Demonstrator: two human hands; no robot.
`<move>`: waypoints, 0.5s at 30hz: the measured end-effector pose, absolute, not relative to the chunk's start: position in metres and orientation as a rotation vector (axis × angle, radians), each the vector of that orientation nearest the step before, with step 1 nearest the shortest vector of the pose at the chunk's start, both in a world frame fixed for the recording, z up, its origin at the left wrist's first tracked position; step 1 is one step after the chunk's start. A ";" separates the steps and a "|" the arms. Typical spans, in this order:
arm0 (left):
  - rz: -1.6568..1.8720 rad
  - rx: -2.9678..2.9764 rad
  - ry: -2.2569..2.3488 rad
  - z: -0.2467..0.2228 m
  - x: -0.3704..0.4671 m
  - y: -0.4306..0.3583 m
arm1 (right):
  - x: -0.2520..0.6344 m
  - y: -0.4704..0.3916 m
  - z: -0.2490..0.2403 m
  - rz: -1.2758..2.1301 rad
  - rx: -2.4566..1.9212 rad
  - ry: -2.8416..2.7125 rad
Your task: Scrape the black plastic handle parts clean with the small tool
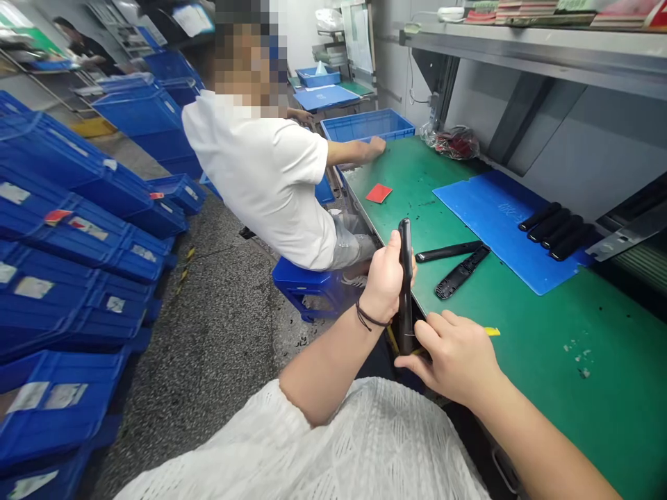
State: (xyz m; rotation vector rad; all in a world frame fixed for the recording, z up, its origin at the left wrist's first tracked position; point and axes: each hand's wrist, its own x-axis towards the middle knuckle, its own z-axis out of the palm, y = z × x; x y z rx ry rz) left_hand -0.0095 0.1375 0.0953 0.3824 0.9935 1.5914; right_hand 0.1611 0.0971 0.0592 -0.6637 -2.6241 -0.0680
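Note:
My left hand [385, 276] is wrapped around a long, glossy black plastic casing [406, 305], held upright at the table's near edge. At its lower end, my right hand [458, 355] has thumb and bent fingers closed on the casing. Beyond my hands, two more black pieces lie on the green tabletop: a closed slim casing [451, 251] and an open half shell [461, 272] with its ribbed inside facing up. Their far ends meet by the blue mat [495, 222].
Several black casings [555, 232] lie in a row on the mat. A red square [379, 193] and a yellow strip [491, 331] are on the table. A co-worker in a white shirt [260, 180] sits at left. Blue crates [67, 278] are stacked behind; a metal shelf [547, 52] overhangs.

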 end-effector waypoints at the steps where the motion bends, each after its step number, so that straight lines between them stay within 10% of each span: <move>1: 1.609 0.381 0.992 0.094 -0.011 0.138 | 0.161 0.097 0.059 -0.104 -0.659 -2.610; 15: 1.782 0.033 0.947 0.069 -0.047 0.162 | 0.160 0.098 0.055 -0.212 -0.744 -2.464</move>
